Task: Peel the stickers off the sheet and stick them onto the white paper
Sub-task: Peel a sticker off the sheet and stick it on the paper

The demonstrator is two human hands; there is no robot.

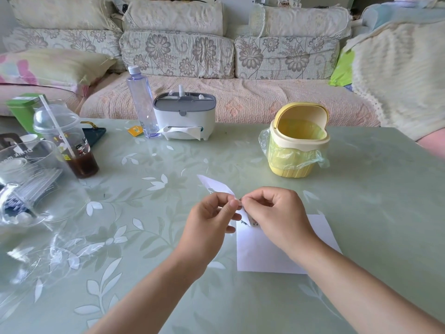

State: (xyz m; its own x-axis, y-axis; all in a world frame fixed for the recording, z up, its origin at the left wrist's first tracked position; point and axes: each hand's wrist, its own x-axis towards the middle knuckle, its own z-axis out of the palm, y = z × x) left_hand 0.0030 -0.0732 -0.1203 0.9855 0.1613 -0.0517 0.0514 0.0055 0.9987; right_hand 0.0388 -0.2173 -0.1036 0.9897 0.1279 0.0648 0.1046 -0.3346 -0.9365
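Peeling looks to be the step in hand. The left hand [212, 218] pinches the small white curled sticker sheet [214, 184], and the right hand [277, 213] nips its edge (the sticker is too small to make out). Both are just above the flat white paper [260, 251], near the pale green leaf-patterned table's [156, 273] near edge. Next the sticker must be pulled free and pressed down.

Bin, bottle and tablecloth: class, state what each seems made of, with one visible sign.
Bin: probably hard plastic, matte yellow, with moulded ribs around its base; its liner looks like thin, crinkled, glossy film.
Bottle: clear plastic, as it seems; you can see through it.
Tablecloth: likely soft vinyl, glossy, with a frosted leaf print and window glare.
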